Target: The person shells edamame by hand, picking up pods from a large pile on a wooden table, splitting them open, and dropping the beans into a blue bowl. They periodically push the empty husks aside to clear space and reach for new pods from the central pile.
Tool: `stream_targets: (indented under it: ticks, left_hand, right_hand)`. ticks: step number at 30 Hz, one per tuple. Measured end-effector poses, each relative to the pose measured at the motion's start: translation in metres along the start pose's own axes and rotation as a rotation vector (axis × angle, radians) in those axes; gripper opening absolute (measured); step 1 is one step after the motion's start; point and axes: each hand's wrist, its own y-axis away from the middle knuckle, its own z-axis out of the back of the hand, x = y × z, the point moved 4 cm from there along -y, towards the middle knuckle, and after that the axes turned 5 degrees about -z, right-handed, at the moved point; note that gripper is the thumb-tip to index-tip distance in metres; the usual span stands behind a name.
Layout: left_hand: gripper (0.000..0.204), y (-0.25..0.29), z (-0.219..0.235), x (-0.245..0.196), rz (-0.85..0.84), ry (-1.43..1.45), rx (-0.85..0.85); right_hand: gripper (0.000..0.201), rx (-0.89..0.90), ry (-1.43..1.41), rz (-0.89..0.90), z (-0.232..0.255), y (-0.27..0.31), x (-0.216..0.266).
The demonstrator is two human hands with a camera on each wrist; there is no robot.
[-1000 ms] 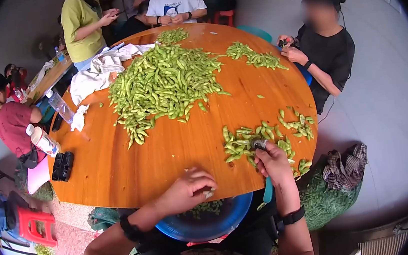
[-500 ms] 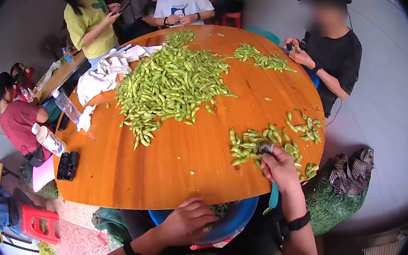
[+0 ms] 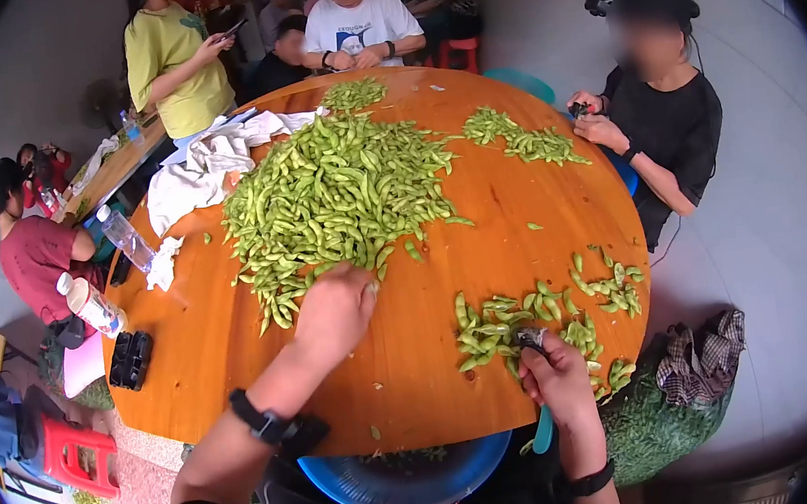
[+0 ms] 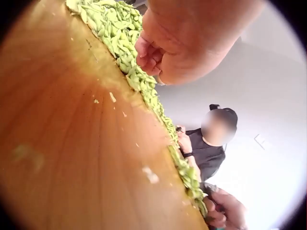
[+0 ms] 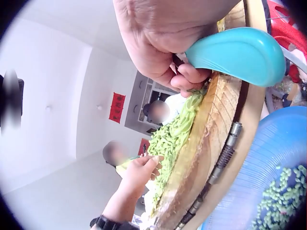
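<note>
My left hand (image 3: 333, 312) is over the near edge of a big heap of green soybean pods (image 3: 336, 185), its fingers curled in the left wrist view. I cannot tell whether a pod is between those fingertips. At the table's right front, my right hand (image 3: 560, 385) grips a tool with a teal handle (image 5: 235, 55) and a dark, metallic-looking head (image 3: 531, 339). That head sits beside a smaller scatter of pods (image 3: 485, 334). Below the table edge, a blue basin (image 3: 392, 497) has shelled beans (image 5: 280, 199) in it.
A round wooden table (image 3: 291, 404) carries a white cloth (image 3: 191, 177), a water bottle (image 3: 126, 239), a white bottle (image 3: 91, 303) and a black case (image 3: 130, 361) at left. A person in black (image 3: 669, 137) works at right. A full green sack (image 3: 668, 431) stands at lower right.
My left hand has gone from above the basin at the table's front edge up and forward to the pod heap. The right hand keeps its hold on the tool near the small pods.
</note>
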Motion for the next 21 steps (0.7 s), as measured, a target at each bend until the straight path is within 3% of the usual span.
stream_targets:
  ticks: [2,5,11,15,17,18,20,21]
  left_hand:
    - [0.011,-0.02,-0.019,0.024,0.123,-0.234,0.09]
    - [0.018,-0.035,-0.037,0.045,0.131,-0.355,0.09]
    - [0.018,-0.03,-0.035,0.026,0.075,-0.477,0.144]
    - [0.012,-0.013,-0.02,0.01,0.047,-0.397,0.089]
    - [0.02,0.006,-0.011,-0.011,0.309,0.246,0.25]
    - [0.02,0.015,-0.007,-0.025,0.302,0.252,0.26]
    - [0.041,0.039,-0.013,-0.047,0.506,0.893,0.316]
    - [0.041,0.049,-0.017,-0.05,0.502,0.896,0.324]
  right_hand:
    - [0.014,-0.013,-0.017,-0.028,-0.001,0.002,0.001]
    - [0.013,-0.017,-0.017,-0.005,0.001,0.0,-0.004]
    - [0.012,-0.016,0.066,-0.035,0.0,0.002,-0.001]
    - [0.013,-0.006,0.088,0.034,-0.003,0.006,0.002]
    - [0.012,0.016,0.085,0.086,-0.014,0.016,0.008]
    - [0.013,0.096,0.035,0.105,-0.022,0.018,0.01]
    - [0.013,0.184,0.083,0.065,-0.041,0.019,0.011]
    - [0.013,0.175,0.082,0.063,-0.048,0.019,0.011]
